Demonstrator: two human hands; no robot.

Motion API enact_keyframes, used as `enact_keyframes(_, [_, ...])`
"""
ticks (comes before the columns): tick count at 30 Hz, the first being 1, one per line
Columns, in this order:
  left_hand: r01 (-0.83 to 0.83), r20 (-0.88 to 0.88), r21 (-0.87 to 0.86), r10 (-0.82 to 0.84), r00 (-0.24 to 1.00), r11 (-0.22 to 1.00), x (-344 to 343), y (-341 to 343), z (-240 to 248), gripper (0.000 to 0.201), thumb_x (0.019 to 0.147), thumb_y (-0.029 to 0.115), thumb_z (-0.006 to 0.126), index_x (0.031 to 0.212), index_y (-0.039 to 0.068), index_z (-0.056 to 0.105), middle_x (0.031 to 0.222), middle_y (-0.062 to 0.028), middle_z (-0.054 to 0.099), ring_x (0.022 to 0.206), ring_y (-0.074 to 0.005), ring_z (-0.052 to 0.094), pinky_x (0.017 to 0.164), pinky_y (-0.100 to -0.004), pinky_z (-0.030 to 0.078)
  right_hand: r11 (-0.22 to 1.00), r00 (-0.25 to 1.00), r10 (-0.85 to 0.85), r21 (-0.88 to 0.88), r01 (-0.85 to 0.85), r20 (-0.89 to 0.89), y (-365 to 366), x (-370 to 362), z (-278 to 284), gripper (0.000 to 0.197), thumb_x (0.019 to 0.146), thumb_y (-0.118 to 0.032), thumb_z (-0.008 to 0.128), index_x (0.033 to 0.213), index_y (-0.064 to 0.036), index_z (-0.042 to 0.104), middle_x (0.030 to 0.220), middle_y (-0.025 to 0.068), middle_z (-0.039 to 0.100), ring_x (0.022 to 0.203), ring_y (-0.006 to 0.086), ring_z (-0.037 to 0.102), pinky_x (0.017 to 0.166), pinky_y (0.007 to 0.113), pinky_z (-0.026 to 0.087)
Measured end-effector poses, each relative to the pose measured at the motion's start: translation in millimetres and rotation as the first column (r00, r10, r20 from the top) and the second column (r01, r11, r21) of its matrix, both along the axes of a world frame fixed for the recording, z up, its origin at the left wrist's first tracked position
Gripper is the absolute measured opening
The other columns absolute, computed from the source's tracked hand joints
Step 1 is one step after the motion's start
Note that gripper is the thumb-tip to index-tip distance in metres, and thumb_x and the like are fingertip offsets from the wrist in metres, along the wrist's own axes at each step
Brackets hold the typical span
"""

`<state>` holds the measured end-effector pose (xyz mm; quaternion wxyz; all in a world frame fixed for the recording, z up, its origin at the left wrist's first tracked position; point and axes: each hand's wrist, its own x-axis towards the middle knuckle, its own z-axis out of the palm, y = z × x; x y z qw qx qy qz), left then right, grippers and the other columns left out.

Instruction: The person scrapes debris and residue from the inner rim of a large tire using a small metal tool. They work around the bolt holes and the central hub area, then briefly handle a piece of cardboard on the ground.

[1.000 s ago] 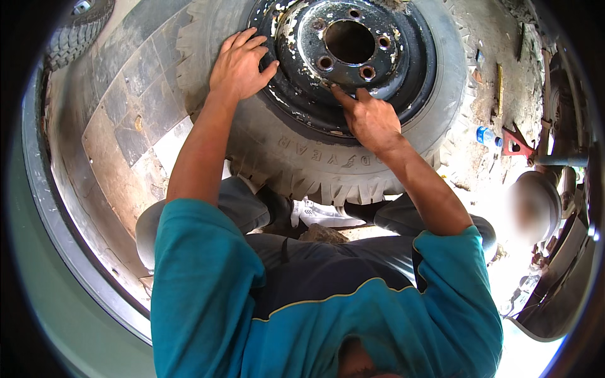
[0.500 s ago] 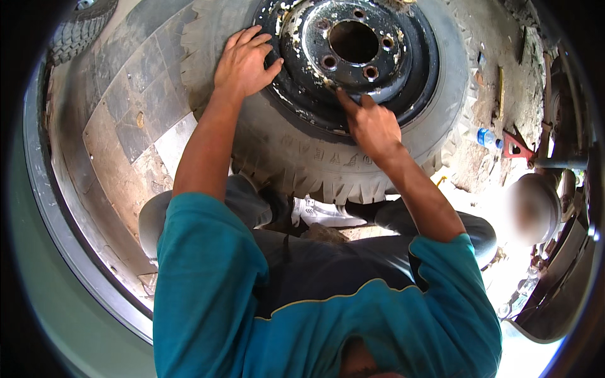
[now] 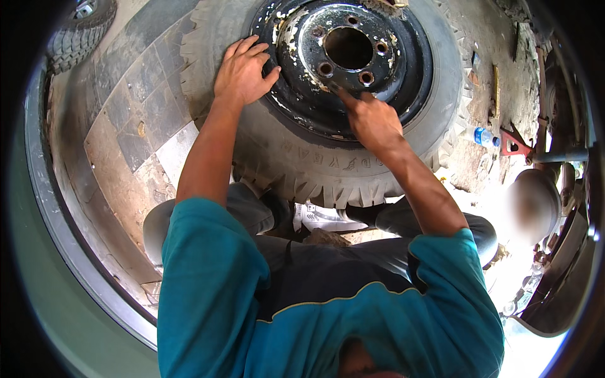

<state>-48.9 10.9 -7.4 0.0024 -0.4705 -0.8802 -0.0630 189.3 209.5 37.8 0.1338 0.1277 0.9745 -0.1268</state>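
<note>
A large wheel lies in front of me, its grey treaded tyre around a black rim with flaking, pale-spotted paint. Bolt holes ring the round centre opening. My left hand rests at the rim's left edge, fingers stretched out and thumb spread, holding nothing visible. On the rim's near side, my right hand reaches with its index finger to the painted surface below the bolt holes. That fingertip is blurred and dark, and the other fingers curl under, so anything held there is hidden.
Another tyre stands at the far left on the tiled floor. To the right are a blue-labelled plastic bottle, a red metal stand and vehicle parts. A brownish object sits at the rim's far edge. My bent legs flank the tyre's near side.
My right index finger has moved across the rim, closer to the bolt holes. The left hand keeps its place at the rim's edge. The whole view has shifted slightly.
</note>
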Motion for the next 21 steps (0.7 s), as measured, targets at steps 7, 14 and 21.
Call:
enact_keyframes(7, [-0.014, 0.021, -0.018, 0.015, 1.0, 1.0, 4.1, 2.7, 2.5, 0.045, 0.097, 0.042, 0.071, 0.119, 0.005, 0.081, 0.148, -0.0047, 0.067, 0.152, -0.0232, 0.045, 0.129, -0.0424, 0.029, 1.0, 0.993, 0.017, 0.016, -0.016, -0.113, -13.6, 4.6, -13.6, 0.053, 0.098, -0.017, 0.066, 0.151, -0.0241, 0.06, 0.101, 0.0195, 0.069, 0.081, 0.0393, 0.075, 0.072, 0.052, 0.063])
enact_keyframes(14, [0.005, 0.01, -0.002, -0.005, 1.0, 1.0, 1.1, 2.1, 3.3, 0.045, 0.097, 0.043, 0.071, 0.119, 0.004, 0.081, 0.147, -0.0059, 0.068, 0.151, -0.0231, 0.046, 0.128, -0.0427, 0.031, 0.999, 0.991, 0.002, 0.034, 0.002, -0.131, -18.7, -1.8, -16.9, 0.051, 0.1, -0.016, 0.064, 0.15, -0.0242, 0.06, 0.1, 0.0208, 0.069, 0.08, 0.041, 0.075, 0.07, 0.051, 0.063])
enact_keyframes(21, [0.02, -0.019, 0.015, -0.02, 1.0, 1.0, 2.2, 4.1, 1.1, 0.046, 0.096, 0.043, 0.071, 0.118, 0.004, 0.081, 0.146, -0.0061, 0.068, 0.151, -0.0235, 0.047, 0.128, -0.043, 0.031, 0.999, 0.994, -0.039, 0.027, 0.042, -0.098, -15.9, -5.0, -21.9, 0.06, 0.097, -0.016, 0.067, 0.156, -0.0248, 0.055, 0.107, 0.0215, 0.068, 0.085, 0.0406, 0.076, 0.073, 0.052, 0.064])
